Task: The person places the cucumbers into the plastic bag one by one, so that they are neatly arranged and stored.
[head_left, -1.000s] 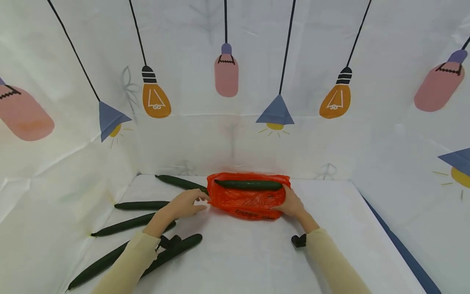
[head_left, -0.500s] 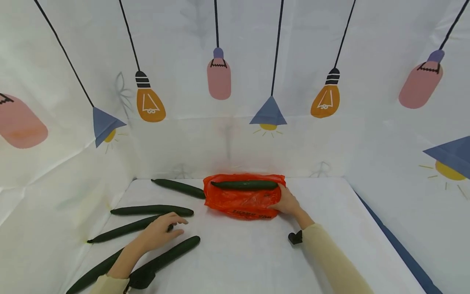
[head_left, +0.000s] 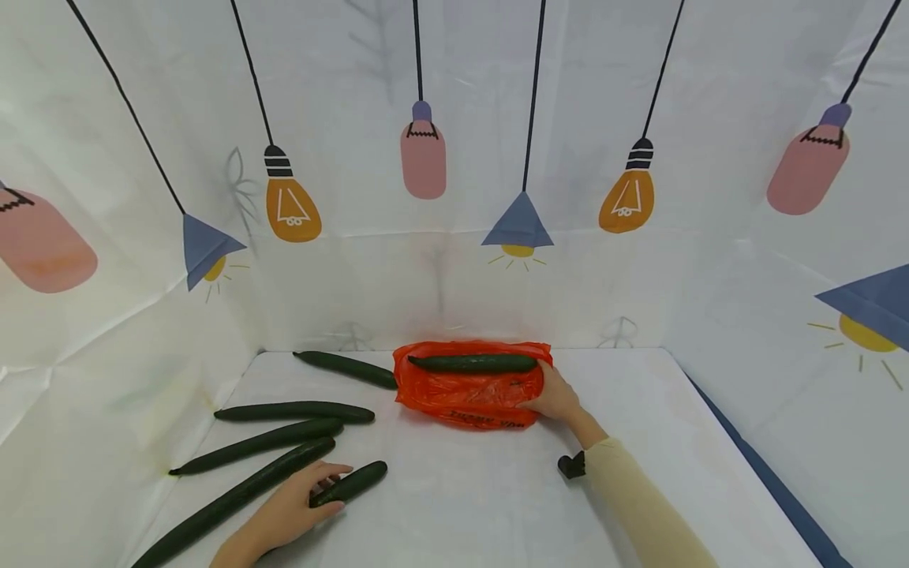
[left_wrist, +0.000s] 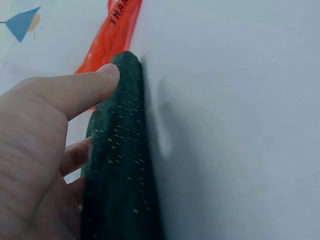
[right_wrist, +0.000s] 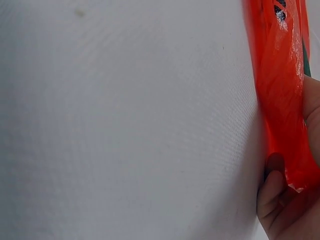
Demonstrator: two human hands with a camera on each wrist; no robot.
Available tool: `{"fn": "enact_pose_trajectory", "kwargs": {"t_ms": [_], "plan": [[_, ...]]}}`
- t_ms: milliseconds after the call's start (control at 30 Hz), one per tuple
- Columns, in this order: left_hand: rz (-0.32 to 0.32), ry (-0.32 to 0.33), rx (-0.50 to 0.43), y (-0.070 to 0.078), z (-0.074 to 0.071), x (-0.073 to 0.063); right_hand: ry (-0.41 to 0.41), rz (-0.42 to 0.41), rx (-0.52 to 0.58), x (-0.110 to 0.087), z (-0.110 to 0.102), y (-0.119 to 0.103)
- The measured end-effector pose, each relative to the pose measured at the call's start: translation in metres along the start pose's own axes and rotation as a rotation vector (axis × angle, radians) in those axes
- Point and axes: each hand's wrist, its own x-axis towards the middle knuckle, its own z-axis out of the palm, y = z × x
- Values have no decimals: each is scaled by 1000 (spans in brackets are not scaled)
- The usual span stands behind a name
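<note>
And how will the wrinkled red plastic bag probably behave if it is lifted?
The wrinkled red plastic bag will likely be floppy, since its film is creased. It may sag under the long dark green cucumber lying along its far side. The cucumber, being rounded, might roll.

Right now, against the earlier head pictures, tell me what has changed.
The left hand has moved from the left edge of the red bag back toward the person and leftward, to the front cucumber; its fingers and thumb now lie either side of it, the grip unclear. Unchanged: the right hand holds the bag's right end, a cucumber along the bag's far side and four other cucumbers lie still.
</note>
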Motion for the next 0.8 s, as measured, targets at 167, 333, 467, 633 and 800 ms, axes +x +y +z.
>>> {"fn": "enact_pose_trajectory", "kwargs": {"t_ms": [167,333,467,633,800], "plan": [[-7,17,16,-5,5,-6,-7,12,-11,0,2,1],[-8,15,45,-9,5,-4,6,-12,2,2,2,3],[29,16,49,-8,4,0,11,-13,0,3,3,4],[35,-7,25,-4,4,5,1,-3,-6,3,3,5],[33,-39,14,-1,7,15,-3,3,7,3,4,4]]}}
